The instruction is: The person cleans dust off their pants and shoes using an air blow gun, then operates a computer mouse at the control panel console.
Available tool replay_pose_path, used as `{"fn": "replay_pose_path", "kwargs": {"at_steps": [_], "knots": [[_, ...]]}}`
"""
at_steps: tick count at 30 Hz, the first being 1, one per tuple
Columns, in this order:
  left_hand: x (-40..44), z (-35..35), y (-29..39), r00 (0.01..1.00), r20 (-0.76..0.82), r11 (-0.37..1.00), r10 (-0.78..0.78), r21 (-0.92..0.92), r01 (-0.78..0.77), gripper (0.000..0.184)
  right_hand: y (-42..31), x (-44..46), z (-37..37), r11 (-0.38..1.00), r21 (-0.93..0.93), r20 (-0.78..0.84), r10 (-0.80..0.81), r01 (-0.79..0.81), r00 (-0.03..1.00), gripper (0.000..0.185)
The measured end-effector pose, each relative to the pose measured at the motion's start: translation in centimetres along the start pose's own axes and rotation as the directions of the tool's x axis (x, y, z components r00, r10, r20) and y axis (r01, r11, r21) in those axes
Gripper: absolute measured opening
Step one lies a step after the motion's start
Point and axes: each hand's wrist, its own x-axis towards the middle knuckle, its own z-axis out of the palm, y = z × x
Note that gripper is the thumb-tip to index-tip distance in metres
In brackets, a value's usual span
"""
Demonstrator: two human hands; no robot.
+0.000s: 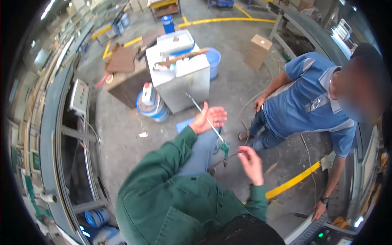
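Left hand [208,118], palm up, is extended forward from a bent green sleeve [163,153]; its fingers lie open and nearly straight, pointing toward the right, with the thumb raised. The slender rod of a green-handled air gun [224,148] crosses this hand obliquely at the thumb; whether the thumb presses on it cannot be told. The gun's handle lies between the two hands, its rod directed away from the wearer toward a grey cabinet [181,92]. Right hand [251,164], raised with the forearm bent, is open with fingers slightly curved and turned toward the handle; it appears just beside it, holding nothing. Farther out, the cabinet carries a white tray [175,41] along its far edge, a long wooden piece [188,54] reaching past its right edge, and white items [192,64] near its near right corner. A blue bucket [213,63] stands beside the right edge; another bucket [153,110], with a white container [148,93] on it, stands by the near left corner. At right, a person in a blue shirt [304,96] rests one hand [319,210] on the edge of a grey machine [304,228], the other arm hanging down.
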Motion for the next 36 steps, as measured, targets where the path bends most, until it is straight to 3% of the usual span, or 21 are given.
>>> {"fn": "replay_pose_path", "kwargs": {"at_steps": [2, 3, 4, 5, 7, 8, 9, 10, 11, 14, 17, 19, 24, 27, 36], "knots": [[0.1, 0.0, -0.2, 1.0, 0.011, 1.0, -0.003, 0.021, 0.003, 0.07, -7.2, 1.6, -3.3, 0.991, -0.012, -0.12, -0.133, 0.133, 0.984, 0.02], [0.0, 0.2, -0.1, 1.0, 0.02, 1.0, 0.006, 0.029, -0.007, 0.07, -13.3, 1.7, -5.2, 0.932, -0.204, -0.153, -0.333, 0.3, 0.93, 0.022], [-0.1, 0.8, 0.0, 1.0, 0.0, 0.998, 0.014, 0.058, -0.014, 0.07, -17.2, 1.6, -6.4, 0.903, -0.189, -0.247, -0.424, 0.386, 0.871, 0.022], [0.0, 0.9, 0.0, 1.0, 0.004, 0.997, 0.003, 0.078, -0.004, 0.07, -20.2, 1.2, -7.7, 0.794, -0.325, -0.262, -0.598, 0.515, 0.757, 0.023], [0.0, 0.5, -0.2, 1.0, 0.001, 0.989, 0.02, 0.149, -0.02, 0.07, -24.9, -0.3, -8.8, 0.6, -0.33, -0.384, -0.791, 0.729, 0.476, 0.032], [0.0, 0.6, -0.2, 0.999, 0.006, 0.989, 0.037, 0.142, -0.037, 0.069, -25.8, -1.1, -11.4, 0.435, -0.405, -0.202, -0.9, 0.804, 0.385, 0.043], [-0.1, 0.4, 0.0, 1.0, 0.01, 0.988, 0.029, 0.154, -0.03, 0.069, -27.5, -1.8, -12.6, 0.259, -0.322, -0.081, -0.966, 0.911, 0.246, 0.05], [-0.2, 0.1, 0.1, 0.999, 0.012, 0.99, 0.046, 0.133, -0.047, 0.069, -28.8, -2.9, -12.8, 0.227, -0.532, -0.083, -0.973, 0.816, 0.216, 0.041], [-0.3, -0.2, 0.2, 0.998, 0.013, 0.992, 0.063, 0.109, -0.064, 0.069, -28.9, -3.2, -12.6, 0.23, -0.537, -0.092, -0.972, 0.812, 0.215, 0.041], [-0.5, -0.8, 0.4, 0.997, 0.036, 0.994, 0.075, 0.083, -0.077, 0.068, -13.7, -13.4, -29.0, 0.245, -0.455, -0.125, -0.969, 0.856, 0.211, 0.039], [-0.8, -0.5, 0.5, 0.996, 0.029, 0.993, 0.08, 0.086, -0.082, 0.068, -13.6, -14.2, -30.6, 0.236, -0.383, -0.126, -0.971, 0.893, 0.203, 0.037], [-1.7, -0.9, 0.3, 0.997, 0.033, 0.995, 0.072, 0.063, -0.074, 0.068, -21.3, -9.8, -21.8, 0.231, -0.328, -0.129, -0.972, 0.916, 0.199, 0.036], [-1.1, -0.8, 0.0, 0.995, 0.001, 0.989, 0.101, 0.109, -0.1, 0.067, -32.6, -6.0, -10.6, 0.102, -0.24, 0.007, -0.994, 0.966, 0.106, 0.032], [-1.0, -0.9, 0.6, 0.997, 0.034, 0.993, 0.076, 0.085, -0.079, 0.066, -34.4, -5.0, -8.8, 0.05, -0.154, 0.014, -0.999, 0.987, 0.052, 0.031], [-1.3, -0.7, 0.4, 0.996, 0.046, 0.993, 0.077, 0.081, -0.081, 0.067, -36.1, -3.7, -6.6, 0.038, 0.176, -0.023, -0.999, 0.984, 0.043, 0.025]]}}
